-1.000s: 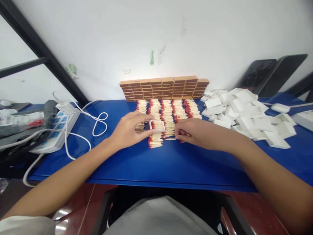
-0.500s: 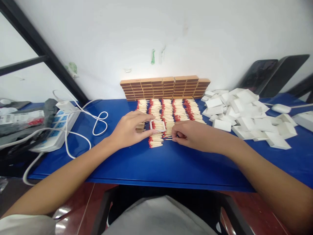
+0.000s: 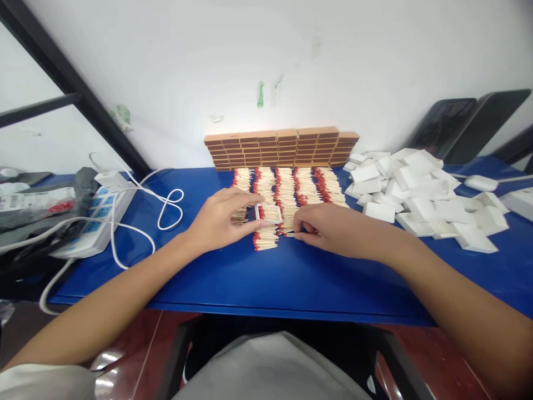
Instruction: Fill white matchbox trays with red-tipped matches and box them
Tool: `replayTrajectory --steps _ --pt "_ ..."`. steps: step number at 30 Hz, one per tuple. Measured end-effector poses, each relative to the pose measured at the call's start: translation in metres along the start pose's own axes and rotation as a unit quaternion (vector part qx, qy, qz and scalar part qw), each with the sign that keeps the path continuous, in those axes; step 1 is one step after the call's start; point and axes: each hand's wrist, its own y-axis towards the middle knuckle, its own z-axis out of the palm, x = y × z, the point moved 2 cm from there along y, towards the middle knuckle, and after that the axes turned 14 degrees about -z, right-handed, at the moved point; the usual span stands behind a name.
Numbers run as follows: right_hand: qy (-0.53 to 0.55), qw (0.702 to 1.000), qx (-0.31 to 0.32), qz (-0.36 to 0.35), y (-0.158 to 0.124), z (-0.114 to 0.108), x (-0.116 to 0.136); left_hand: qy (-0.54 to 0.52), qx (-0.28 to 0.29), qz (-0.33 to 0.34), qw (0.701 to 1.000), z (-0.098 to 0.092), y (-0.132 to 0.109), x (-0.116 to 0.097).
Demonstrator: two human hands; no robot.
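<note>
My left hand [image 3: 222, 219] grips a small white matchbox tray [image 3: 273, 221] between thumb and fingers. Inside the tray lie red-tipped matches [image 3: 268, 211]. It rests over one of several rows of loose matches [image 3: 284, 183] that run toward the wall. Just right of the tray, my right hand [image 3: 322, 228] is closed in a pinch with its fingers curled. A matchstick [image 3: 288, 234] juts left from between thumb and finger, low by the near end of the middle row. The fingertips are partly hidden by the hand.
Behind the matches, brown matchboxes [image 3: 275, 150] stand stacked against the wall. A heap of white trays [image 3: 416, 183] lies right, near two dark phones [image 3: 445, 125] leaning on the wall. A power strip [image 3: 104, 216] and white cable [image 3: 170, 203] occupy the left of the blue table [image 3: 250, 283].
Both hands stay almost in place. My right fingers have shifted very slightly beside the middle row, and the matchstick's tip sits a little higher.
</note>
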Motion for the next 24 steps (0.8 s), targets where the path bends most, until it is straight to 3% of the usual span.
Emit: replayTrajectory --steps 8,14,19,24 --pt "0.046 0.999 -0.013 -0.026 -0.001 -0.004 0.002 -0.002 0.009 -0.002 1.0 0.002 -0.001 0.002" --pt "0.099 0.987 -0.111 -0.064 -0.002 -0.013 0.009 -0.009 0.014 -0.007 1.0 0.002 -0.001 0.001" --pt "0.1 0.972 -0.196 -0.076 0.003 -0.007 0.014 -0.029 0.015 0.004 0.999 0.005 -0.003 -0.001" --pt "0.071 0.966 -0.231 -0.089 0.008 0.002 0.014 -0.034 0.001 0.018 0.999 0.006 -0.003 -0.003"
